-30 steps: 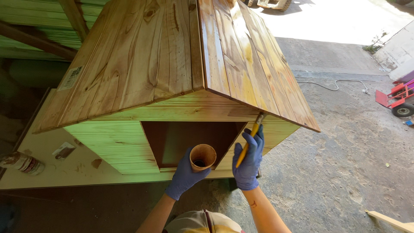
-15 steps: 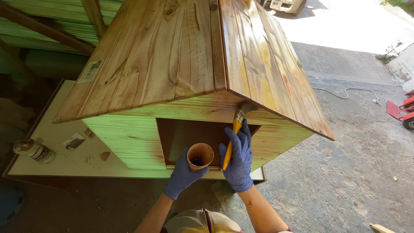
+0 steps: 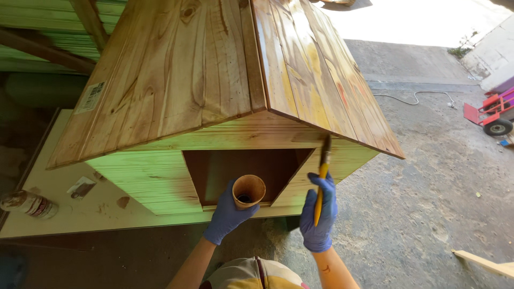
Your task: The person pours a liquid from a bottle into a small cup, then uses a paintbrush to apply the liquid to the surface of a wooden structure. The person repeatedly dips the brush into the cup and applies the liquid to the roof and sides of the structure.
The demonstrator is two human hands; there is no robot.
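Observation:
A small wooden house [image 3: 160, 171] with a varnished plank roof [image 3: 214, 69] stands on a pale board in front of me. My left hand [image 3: 227, 214], in a blue glove, holds a brown cup [image 3: 249, 190] in front of the house's dark opening. My right hand [image 3: 318, 214], also gloved in blue, grips a yellow-handled paintbrush [image 3: 323, 174] upright. Its bristles touch the roof's lower edge at the front right of the house.
The pale board [image 3: 64, 214] under the house carries a stained can [image 3: 27, 203] at the left and a scrap of paper. A red wheeled cart [image 3: 492, 115] and a white cable [image 3: 417, 96] lie on the concrete floor at the right. A wood strip [image 3: 482, 262] lies bottom right.
My right hand has shifted the brush along the roof's front edge toward the right. The cup in my left hand stays before the opening. My view has drifted slightly.

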